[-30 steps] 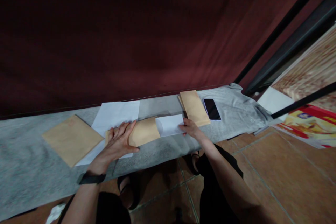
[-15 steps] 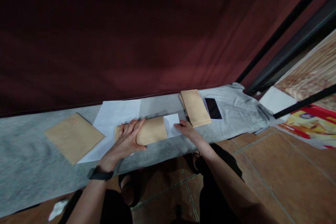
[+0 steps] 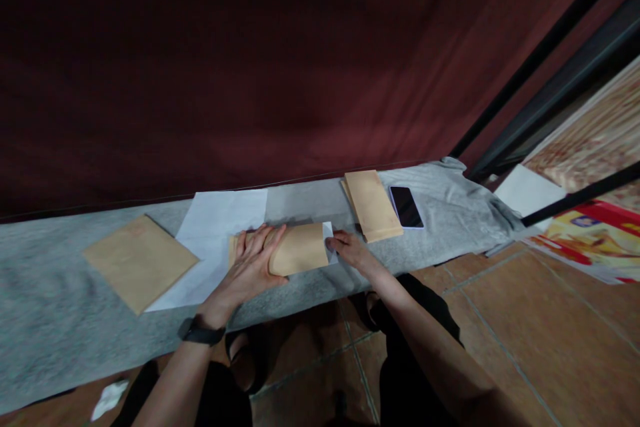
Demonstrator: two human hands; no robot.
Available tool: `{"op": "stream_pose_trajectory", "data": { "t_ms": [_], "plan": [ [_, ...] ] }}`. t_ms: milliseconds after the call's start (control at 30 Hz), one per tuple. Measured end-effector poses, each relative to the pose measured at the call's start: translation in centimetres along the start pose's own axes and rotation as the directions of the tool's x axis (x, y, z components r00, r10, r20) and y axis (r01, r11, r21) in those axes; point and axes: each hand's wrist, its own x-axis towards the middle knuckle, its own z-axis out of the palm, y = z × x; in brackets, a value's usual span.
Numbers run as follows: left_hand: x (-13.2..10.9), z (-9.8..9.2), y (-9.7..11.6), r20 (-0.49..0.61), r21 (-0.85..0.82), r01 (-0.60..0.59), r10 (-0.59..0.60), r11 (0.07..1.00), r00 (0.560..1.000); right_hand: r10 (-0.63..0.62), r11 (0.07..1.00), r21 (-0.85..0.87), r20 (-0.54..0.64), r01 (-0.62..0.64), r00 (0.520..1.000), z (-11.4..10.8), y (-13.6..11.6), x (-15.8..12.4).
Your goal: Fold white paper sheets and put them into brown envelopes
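A brown envelope (image 3: 303,247) lies lengthwise on the cloth-covered bench (image 3: 45,340). Across its left part rests my left hand (image 3: 253,260), flat and spread, thumb by the near edge. From the envelope's right end sticks a narrow strip of folded white paper (image 3: 327,230), most of it hidden inside. My right hand (image 3: 349,247) pinches this paper between thumb and fingers at its outer edge. White sheets (image 3: 220,213) lie behind and left of my left hand, partly under a larger brown envelope (image 3: 143,260).
Right of my hands lies a small stack of brown envelopes (image 3: 375,203), touching a phone (image 3: 406,207). A dark red curtain (image 3: 300,80) hangs behind the bench. Black bars (image 3: 540,67) and a colourful box (image 3: 595,240) stand at the right. Tiled floor (image 3: 550,333) lies in front.
The white paper has slid further left into the envelope, leaving less showing. The envelope and my left hand have shifted slightly right; my right hand stays near the opening.
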Motion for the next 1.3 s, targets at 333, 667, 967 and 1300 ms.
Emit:
{"op": "stream_pose_trajectory", "data": {
  "t_ms": [333, 667, 967, 1300],
  "plan": [
    [0.4, -0.2, 1.1, -0.011, -0.015, -0.039, 0.039, 0.999, 0.999, -0.008, 1.0, 0.024, 0.069, 0.007, 0.998, 1.3, 0.5, 0.4],
    [0.7, -0.1, 0.9, -0.022, -0.002, -0.032, 0.032, 0.999, 0.999, -0.01, 1.0, 0.021, -0.069, 0.011, 0.998, 2.0, -0.7, -0.5],
    [0.7, -0.2, 0.9, -0.031, 0.004, -0.055, 0.055, 0.998, 0.998, 0.024, 0.989, 0.147, -0.187, 0.004, 0.982, 2.1, -0.8, -0.6],
    [1.0, -0.7, 2.4, -0.262, -0.123, 0.116, -0.145, 0.986, 0.954, 0.227, 0.807, 0.569, -0.054, -0.157, 0.972, 1.0, -1.4, -0.8]
  ]
}}
